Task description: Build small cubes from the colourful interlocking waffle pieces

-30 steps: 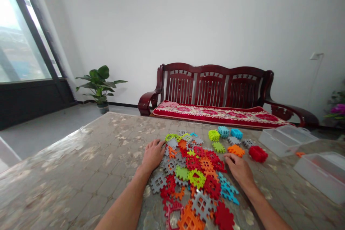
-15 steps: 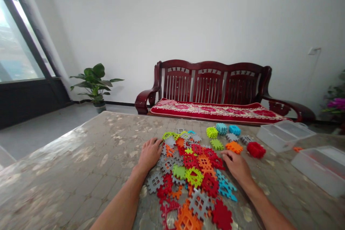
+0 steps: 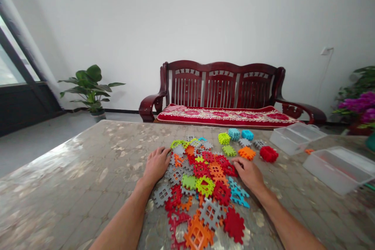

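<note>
Table (image 3: 88, 172): a large marbled brown top that bears every item described below and serves as the reference landmark.

Bench (image 3: 222, 90): dark red wood with a red patterned cushion, against the wall beyond the table's far edge.

Potted plant (image 3: 89, 86): on the floor beyond the table's far left corner.

Clear bins: one clear bin (image 3: 340, 168) near the table's right edge, a second clear bin (image 3: 294, 138) just beyond it toward the far edge. Both are open at the top.

Pile of flat interlocking tiles (image 3: 205, 187): red, orange, grey, green and blue notched squares, spread loosely from the table's near edge toward its middle, overlapping one another.

Sorted stacks (image 3: 238, 142): small single-colour groups of green, blue, grey, orange and red tiles, on the table between the pile and the far bin, apart from the pile.

Left hand (image 3: 155, 164): palm down on the table at the pile's left edge. Fingers extended and relaxed, tips touching grey tiles; nothing is grasped.

Right hand (image 3: 249, 174): palm down on the table at the pile's right edge. Fingers loosely curled, tips touching red tiles; whether any tile is pinched cannot be determined.

Both forearms enter from the table's near edge, one on each side of the pile.
</note>
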Available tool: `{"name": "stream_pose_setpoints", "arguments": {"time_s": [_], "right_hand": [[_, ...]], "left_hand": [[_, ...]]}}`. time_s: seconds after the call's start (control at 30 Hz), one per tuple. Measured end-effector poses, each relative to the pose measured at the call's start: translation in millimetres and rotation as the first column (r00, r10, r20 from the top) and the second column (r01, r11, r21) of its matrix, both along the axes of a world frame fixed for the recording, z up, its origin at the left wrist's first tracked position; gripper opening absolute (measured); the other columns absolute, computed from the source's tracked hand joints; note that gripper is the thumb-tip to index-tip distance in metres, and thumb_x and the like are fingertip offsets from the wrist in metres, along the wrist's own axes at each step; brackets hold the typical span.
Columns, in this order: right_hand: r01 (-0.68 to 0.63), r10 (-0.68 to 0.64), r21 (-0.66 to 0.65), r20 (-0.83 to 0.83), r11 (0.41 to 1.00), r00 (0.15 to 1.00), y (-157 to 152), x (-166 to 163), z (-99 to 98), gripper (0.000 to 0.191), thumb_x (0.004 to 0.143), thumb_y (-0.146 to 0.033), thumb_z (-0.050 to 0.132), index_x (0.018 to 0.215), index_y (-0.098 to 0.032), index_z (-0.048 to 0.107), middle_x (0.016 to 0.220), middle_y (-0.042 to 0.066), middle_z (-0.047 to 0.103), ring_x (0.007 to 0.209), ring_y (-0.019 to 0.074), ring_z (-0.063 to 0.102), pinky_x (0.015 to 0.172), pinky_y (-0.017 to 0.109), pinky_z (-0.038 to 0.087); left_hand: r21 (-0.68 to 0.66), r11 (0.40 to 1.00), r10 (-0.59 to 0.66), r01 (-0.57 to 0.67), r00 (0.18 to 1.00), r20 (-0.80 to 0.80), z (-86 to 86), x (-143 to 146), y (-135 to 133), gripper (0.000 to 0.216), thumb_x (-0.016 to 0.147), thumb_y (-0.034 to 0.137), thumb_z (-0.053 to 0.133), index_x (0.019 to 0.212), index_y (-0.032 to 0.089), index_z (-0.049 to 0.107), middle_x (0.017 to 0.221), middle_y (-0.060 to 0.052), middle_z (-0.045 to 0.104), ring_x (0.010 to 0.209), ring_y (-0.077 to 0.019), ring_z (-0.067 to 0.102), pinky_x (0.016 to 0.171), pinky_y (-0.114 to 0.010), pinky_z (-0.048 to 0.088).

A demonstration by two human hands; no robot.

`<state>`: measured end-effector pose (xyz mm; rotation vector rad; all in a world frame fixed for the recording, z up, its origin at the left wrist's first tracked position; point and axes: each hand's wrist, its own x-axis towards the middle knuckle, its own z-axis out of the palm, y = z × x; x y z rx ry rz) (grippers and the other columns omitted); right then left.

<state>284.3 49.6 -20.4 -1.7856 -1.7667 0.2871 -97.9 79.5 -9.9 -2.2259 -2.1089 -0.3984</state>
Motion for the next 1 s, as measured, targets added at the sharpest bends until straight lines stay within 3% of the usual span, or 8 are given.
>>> {"name": "stream_pose_setpoints", "arguments": {"time_s": [0.3, 0.53, 0.7, 0.8, 1.0], "right_hand": [[-0.048, 0.047, 0.089, 0.017, 0.995, 0.999, -9.7, -9.4, 9.6, 0.031, 0.090, -0.032, 0.045, 0.100, -0.025, 0.074, 0.107, 0.004, 0.075, 0.099, 0.0218, 0.068, 0.090, 0.035, 0.049], [-0.255, 0.238, 0.261, 0.095, 0.931, 0.967, -36.0, -55.1, 39.4, 0.021, 0.093, -0.027, 0.051, 0.096, -0.023, 0.072, 0.094, 0.005, 0.073, 0.093, 0.0195, 0.065, 0.087, 0.032, 0.047], [-0.461, 0.449, 0.202, 0.107, 0.864, 0.887, -56.6, -100.4, 61.9, 0.014, 0.092, -0.024, 0.059, 0.091, -0.024, 0.073, 0.090, 0.001, 0.074, 0.089, 0.0166, 0.062, 0.084, 0.031, 0.044], [-0.520, 0.490, 0.126, 0.206, 0.845, 0.847, -61.5, -121.0, 66.9, 0.010, 0.090, -0.030, 0.065, 0.091, -0.024, 0.073, 0.093, 0.001, 0.072, 0.092, 0.0172, 0.059, 0.086, 0.031, 0.042], [-0.534, 0.500, -0.036, 0.411, 0.845, 0.763, -63.2, -146.0, 69.2, 0.029, 0.085, -0.048, 0.070, 0.094, -0.021, 0.071, 0.102, 0.006, 0.067, 0.102, 0.0242, 0.052, 0.091, 0.039, 0.041]], "left_hand": [[0.012, 1.000, -0.003, 0.003, 1.000, 0.003, -0.4, -0.3, 0.2, 0.042, 0.097, 0.033, 0.041, 0.133, 0.027, 0.061, 0.138, -0.010, 0.059, 0.127, -0.0263, 0.055, 0.107, -0.043, 0.040], [0.012, 1.000, -0.002, 0.002, 1.000, -0.010, 2.5, 1.0, -0.6, 0.042, 0.097, 0.033, 0.041, 0.134, 0.028, 0.060, 0.138, -0.010, 0.060, 0.127, -0.0257, 0.055, 0.108, -0.043, 0.040], [0.006, 1.000, 0.006, -0.006, 1.000, -0.011, 1.3, 1.0, -0.2, 0.042, 0.097, 0.034, 0.041, 0.134, 0.028, 0.060, 0.140, -0.011, 0.059, 0.127, -0.0260, 0.055, 0.107, -0.043, 0.040], [0.009, 1.000, 0.010, -0.010, 1.000, 0.000, 1.6, 1.5, -0.4, 0.042, 0.098, 0.035, 0.041, 0.134, 0.028, 0.061, 0.139, -0.010, 0.059, 0.126, -0.0259, 0.055, 0.107, -0.043, 0.040], [0.024, 1.000, 0.000, -0.001, 1.000, 0.025, 1.8, 1.3, -1.4, 0.041, 0.096, 0.033, 0.043, 0.133, 0.029, 0.061, 0.137, -0.010, 0.060, 0.126, -0.0255, 0.054, 0.107, -0.043, 0.039]]}}
